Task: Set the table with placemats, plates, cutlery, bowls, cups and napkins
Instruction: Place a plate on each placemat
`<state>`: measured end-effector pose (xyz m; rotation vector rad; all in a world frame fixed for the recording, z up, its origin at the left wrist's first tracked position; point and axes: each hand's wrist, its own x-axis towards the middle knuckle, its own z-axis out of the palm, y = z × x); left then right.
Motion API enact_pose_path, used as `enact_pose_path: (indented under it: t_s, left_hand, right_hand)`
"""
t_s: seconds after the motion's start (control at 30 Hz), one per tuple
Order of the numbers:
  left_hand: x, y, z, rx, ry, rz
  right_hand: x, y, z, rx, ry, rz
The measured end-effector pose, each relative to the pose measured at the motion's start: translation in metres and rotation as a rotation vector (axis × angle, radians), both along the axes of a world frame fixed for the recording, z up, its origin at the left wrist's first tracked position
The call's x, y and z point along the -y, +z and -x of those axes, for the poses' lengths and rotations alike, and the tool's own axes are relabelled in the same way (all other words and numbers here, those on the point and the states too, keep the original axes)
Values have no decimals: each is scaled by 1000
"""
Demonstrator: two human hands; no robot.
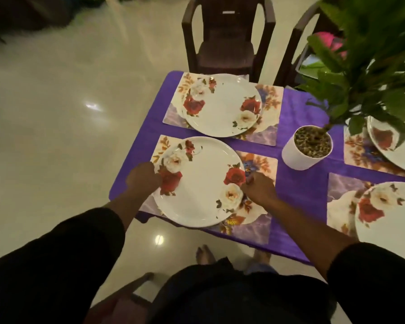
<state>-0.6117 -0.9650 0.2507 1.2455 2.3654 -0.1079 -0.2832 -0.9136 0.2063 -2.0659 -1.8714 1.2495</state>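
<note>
Purple-clothed table (297, 136): you centre a white rose-printed plate (199, 183) on its floral placemat (250, 225).
Left hand (144, 177) at nine o'clock and right hand (258, 187) at three pinch opposite rims, keeping it level.

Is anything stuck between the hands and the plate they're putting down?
No, nothing visible. The left hand and right hand both grip the near plate at its rim, and it lies on its placemat.

I am wearing black sleeves (63, 249) pushed up, leaving my forearms bare. My feet (205, 254) are showing bare below my dark clothing.
</note>
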Motion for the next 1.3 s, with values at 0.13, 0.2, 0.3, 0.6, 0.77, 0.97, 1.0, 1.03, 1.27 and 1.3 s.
enact_pose_path:
  t_s: [0.13, 0.2, 0.3, 0.6, 0.77, 0.97, 1.0, 1.03, 1.27, 1.3]
  left_hand:
    - [-20, 4, 23, -98, -47, -34]
    - [-24, 5, 29, -86, -67, -42]
    - [-22, 5, 31, -95, -102, -41]
    - [-20, 3, 29, -69, -165, -14]
    - [-17, -2, 34, -29, -98, -38]
    - [-56, -5, 26, 83, -169, -246]
    - [-71, -6, 22, 105, -218, -286]
    - [-87, -7, 18, 115, -263, -331]
    - [-173, -29, -5, 139, -413, -264]
    - [-178, -33, -7, 124, -432, -222]
  right_hand:
    - [-17, 9, 13, 8, 6, 9]
    - [-21, 14, 12, 1, 11, 11]
    - [-21, 16, 9, 1, 2, 35]
    - [-15, 14, 1, 20, -65, 114]
    - [-12, 13, 4, 44, -8, 80]
    - [-40, 32, 9, 122, 65, -296]
    - [-54, 33, 12, 140, 90, -322]
    - [-68, 35, 17, 143, 110, -345]
    - [-134, 10, 33, 87, 65, -344]
    - [-138, 5, 30, 100, 79, -330]
